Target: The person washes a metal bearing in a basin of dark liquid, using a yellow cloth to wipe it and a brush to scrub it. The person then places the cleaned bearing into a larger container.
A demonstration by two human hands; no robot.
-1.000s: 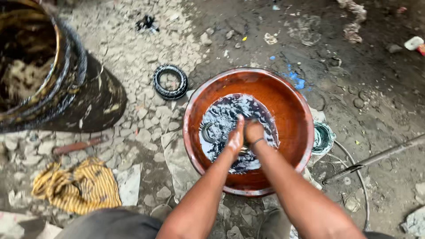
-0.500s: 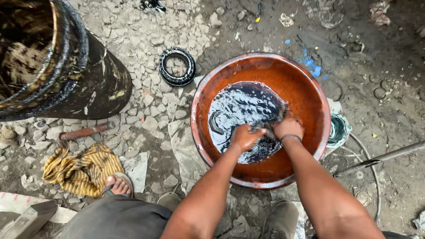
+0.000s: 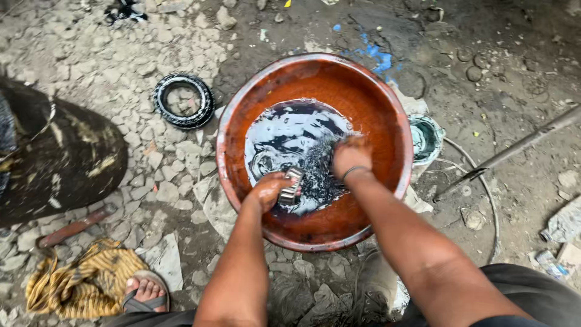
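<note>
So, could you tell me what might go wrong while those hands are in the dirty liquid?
The left hand grips a small metal part coated in dark oily liquid; it could slip and sink from sight. The right hand scrubs in the liquid, so splashes may clear the orange basin. Bare skin is soaking in that grime.

Daylight falls on rubble ground (image 3: 121,54); broken stones lie left, darker oily dirt (image 3: 484,48) spreads far right.
</note>
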